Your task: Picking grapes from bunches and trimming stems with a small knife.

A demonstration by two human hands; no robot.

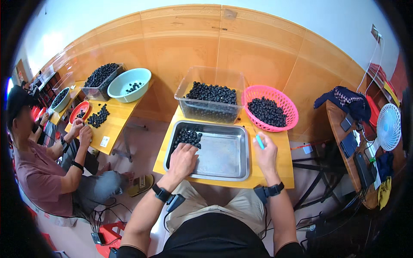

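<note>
Here are the black pieces [189, 136], a loose bunch of them in the left part of the steel tray [223, 148], right at the centre of the frame, and the rest of that tray floor shines bare! Over the near edge of the bunch comes the left hand [183, 161], palm down, fingers bent and partly spread; whether its fingertips grip a piece, one cannot tell from here. Across to the right of the tray, the right hand [267, 152] is curled closed round a slim teal tool [260, 142], its end poking out toward the upper left. Each wrist wears a black band [162, 193].

Just above the tray sits the clear bin [215, 74], carrying a deep load of pieces, and beside it, right of centre, the pink basket [293, 105] with a heap of its own. All of it rests on the yellow table [286, 172].

Out to the left, a co-worker [47, 172] sits with both hands up near a red bowl [88, 109], pieces scattered on the second table [120, 116]; a mint bowl [114, 92] and another loaded bin [94, 92] stand behind. Far right, a white fan [388, 127] stands by a brown table [340, 146]; along the top, a wood-panelled wall [180, 51]. Lower left, a red stool [109, 241].
</note>
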